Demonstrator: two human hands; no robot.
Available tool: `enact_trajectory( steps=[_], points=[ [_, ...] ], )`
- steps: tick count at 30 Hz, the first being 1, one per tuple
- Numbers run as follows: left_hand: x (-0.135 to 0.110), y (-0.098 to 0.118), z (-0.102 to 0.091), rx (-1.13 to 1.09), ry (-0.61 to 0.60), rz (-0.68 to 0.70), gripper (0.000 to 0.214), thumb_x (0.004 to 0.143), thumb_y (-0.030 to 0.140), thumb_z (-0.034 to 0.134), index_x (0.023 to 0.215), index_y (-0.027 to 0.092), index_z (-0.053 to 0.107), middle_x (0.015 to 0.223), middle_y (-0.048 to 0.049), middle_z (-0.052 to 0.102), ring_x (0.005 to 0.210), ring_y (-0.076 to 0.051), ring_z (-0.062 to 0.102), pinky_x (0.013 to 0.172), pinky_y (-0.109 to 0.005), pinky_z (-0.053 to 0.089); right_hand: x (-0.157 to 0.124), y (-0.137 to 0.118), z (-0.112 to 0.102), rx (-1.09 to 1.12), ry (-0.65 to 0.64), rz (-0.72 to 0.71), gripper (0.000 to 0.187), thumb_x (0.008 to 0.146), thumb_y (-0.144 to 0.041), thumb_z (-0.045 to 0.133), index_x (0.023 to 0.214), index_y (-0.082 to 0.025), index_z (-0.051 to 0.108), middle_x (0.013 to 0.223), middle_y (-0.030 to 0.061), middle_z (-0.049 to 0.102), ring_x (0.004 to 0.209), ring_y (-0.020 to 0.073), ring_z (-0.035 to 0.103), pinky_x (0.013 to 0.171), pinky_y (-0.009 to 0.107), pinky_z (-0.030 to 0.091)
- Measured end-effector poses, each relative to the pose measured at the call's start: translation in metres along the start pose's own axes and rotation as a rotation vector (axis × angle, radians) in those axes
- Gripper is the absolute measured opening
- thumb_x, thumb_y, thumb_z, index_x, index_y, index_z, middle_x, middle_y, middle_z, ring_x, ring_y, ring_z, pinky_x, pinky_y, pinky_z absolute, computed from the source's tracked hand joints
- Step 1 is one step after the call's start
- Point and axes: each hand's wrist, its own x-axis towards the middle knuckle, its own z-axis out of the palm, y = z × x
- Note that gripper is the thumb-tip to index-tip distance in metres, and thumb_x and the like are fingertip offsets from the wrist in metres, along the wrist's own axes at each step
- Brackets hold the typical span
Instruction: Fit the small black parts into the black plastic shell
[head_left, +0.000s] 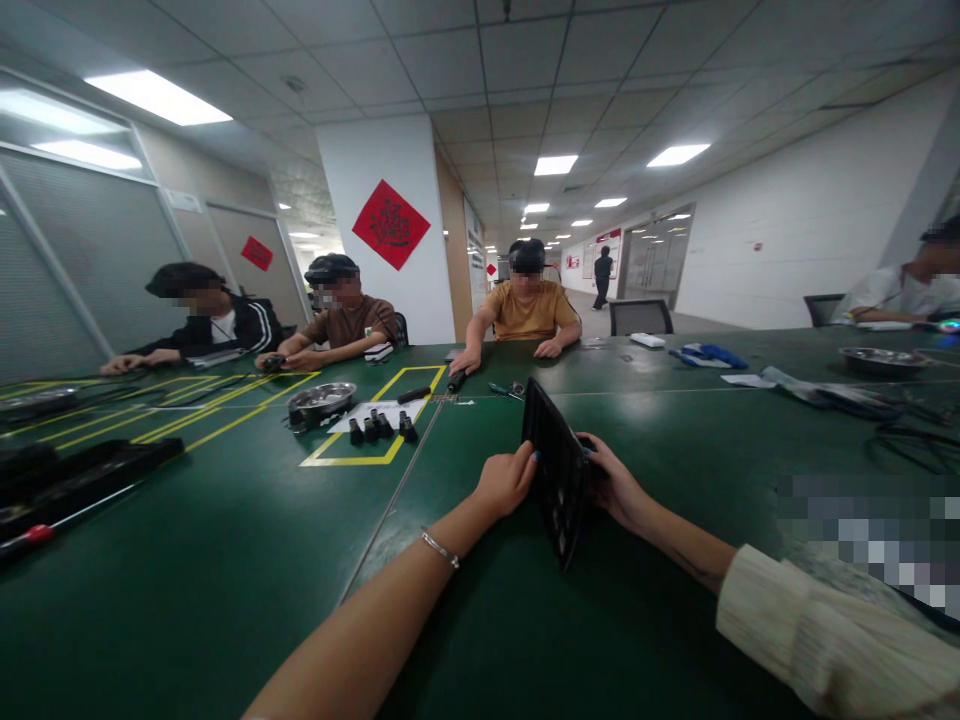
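Observation:
A flat black rectangular panel (556,480) is held on edge and tilted above the green table, its face seen at a steep angle. I cannot make out exactly what kind of thing it is. My left hand (506,482) is closed on the panel's left edge, fingers bent. On the other side, my right hand (619,485) grips it, with the fingertips partly hidden behind it.
Across the green table (480,425) sit several people. Small black cylindrical parts (381,428) stand beside a metal bowl (322,402) within yellow tape. A red-handled screwdriver (37,536) lies by a black tray (97,478) at left; cables (911,440) lie at right.

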Motion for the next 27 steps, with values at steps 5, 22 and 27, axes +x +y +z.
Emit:
enact_trajectory(
  steps=[5, 22, 27],
  points=[
    [0.0007, 0.0003, -0.0011, -0.017, -0.016, 0.006, 0.034, 0.090, 0.037, 0.017, 0.099, 0.017, 0.044, 0.070, -0.0044, 0.061, 0.066, -0.017, 0.059, 0.057, -0.024, 0.035, 0.0010, 0.0021, -0.0010, 0.006, -0.016, -0.009, 0.044, 0.070, -0.039, 0.050, 0.112, -0.032, 0.040, 0.070, -0.0029, 0.051, 0.045, 0.0078, 0.044, 0.036, 0.014, 0.026],
    [0.0008, -0.0001, -0.0018, -0.023, -0.037, -0.004, 0.036, 0.090, 0.038, 0.017, 0.100, 0.018, 0.045, 0.070, -0.0039, 0.061, 0.065, -0.016, 0.058, 0.057, -0.023, 0.034, 0.0048, 0.0069, -0.0043, 0.025, -0.038, -0.023, 0.041, 0.072, -0.038, 0.050, 0.112, -0.033, 0.040, 0.074, -0.0022, 0.052, 0.048, 0.0085, 0.045, 0.038, 0.015, 0.029],
    [0.0024, -0.0015, -0.0010, -0.008, -0.035, -0.018, 0.042, 0.090, 0.042, 0.013, 0.090, 0.020, 0.050, 0.069, -0.0034, 0.060, 0.064, -0.016, 0.058, 0.055, -0.022, 0.033, 0.0038, 0.0056, -0.0034, 0.012, -0.029, -0.008, 0.045, 0.072, -0.041, 0.050, 0.115, -0.033, 0.038, 0.071, -0.0024, 0.051, 0.045, 0.0077, 0.044, 0.036, 0.014, 0.025]
  ],
)
